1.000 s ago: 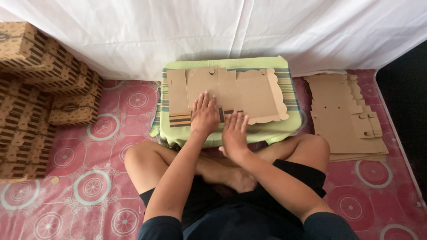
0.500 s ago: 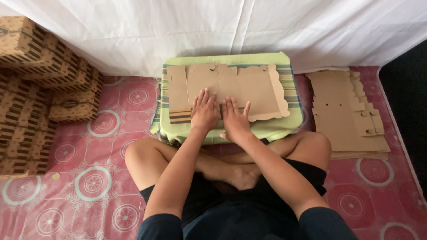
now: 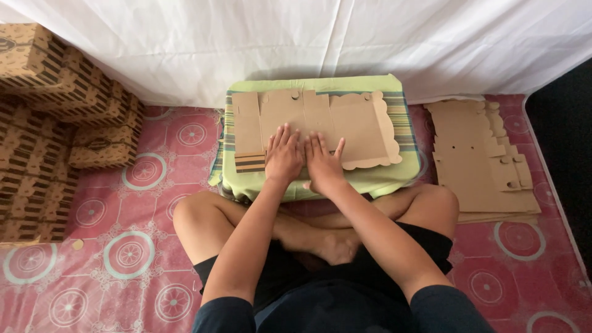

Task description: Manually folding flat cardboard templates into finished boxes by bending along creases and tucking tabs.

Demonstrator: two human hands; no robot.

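A flat brown cardboard box blank (image 3: 345, 123) with a scalloped right edge lies on a low table under a green striped cloth (image 3: 401, 176). My left hand (image 3: 283, 154) and my right hand (image 3: 322, 161) press side by side, palms down and fingers spread, on the blank's near edge at its middle. Neither hand grips anything. A dark striped flap of the blank (image 3: 250, 162) sits just left of my left hand. My crossed legs are under the table's near edge.
A stack of flat cardboard blanks (image 3: 484, 163) lies on the red patterned mat to the right. Folded brown boxes with dark stripes (image 3: 52, 105) are piled at the left. A white curtain (image 3: 308, 37) hangs behind the table.
My right hand has slid forward and left along the blank until it lies beside my left hand. The left hand has barely moved.
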